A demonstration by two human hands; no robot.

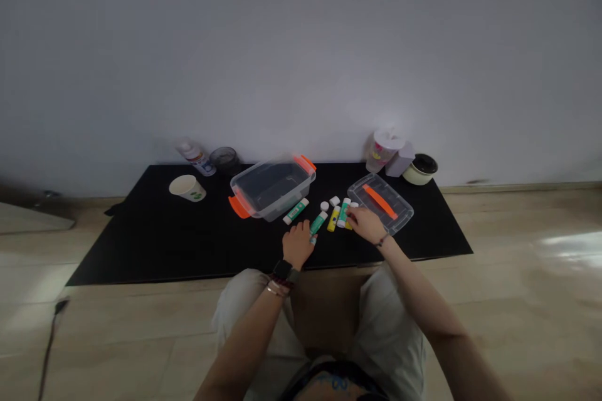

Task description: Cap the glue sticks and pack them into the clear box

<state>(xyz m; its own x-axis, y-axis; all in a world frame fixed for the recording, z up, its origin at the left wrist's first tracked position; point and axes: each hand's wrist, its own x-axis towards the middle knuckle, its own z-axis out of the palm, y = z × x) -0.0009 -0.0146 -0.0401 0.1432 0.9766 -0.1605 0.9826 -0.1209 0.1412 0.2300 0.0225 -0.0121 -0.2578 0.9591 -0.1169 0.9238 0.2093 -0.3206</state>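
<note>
Black tabletop at mid-frame carries glue sticks, likely light, stiff, best gripped mid-barrel; left hand curls at one, right hand bunches at another, pinching unclear.

dim, soft light; pale glare on floor rightward

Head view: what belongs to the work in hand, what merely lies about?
Likely work: green-white tubes, yellow tubes, white round caps; perhaps clear plastic box, orange-handled clear lid.

Likely lying about: white paper cup, dark round container, white bottle, patterned white-topped cup, pale box, cream round pot.
</note>
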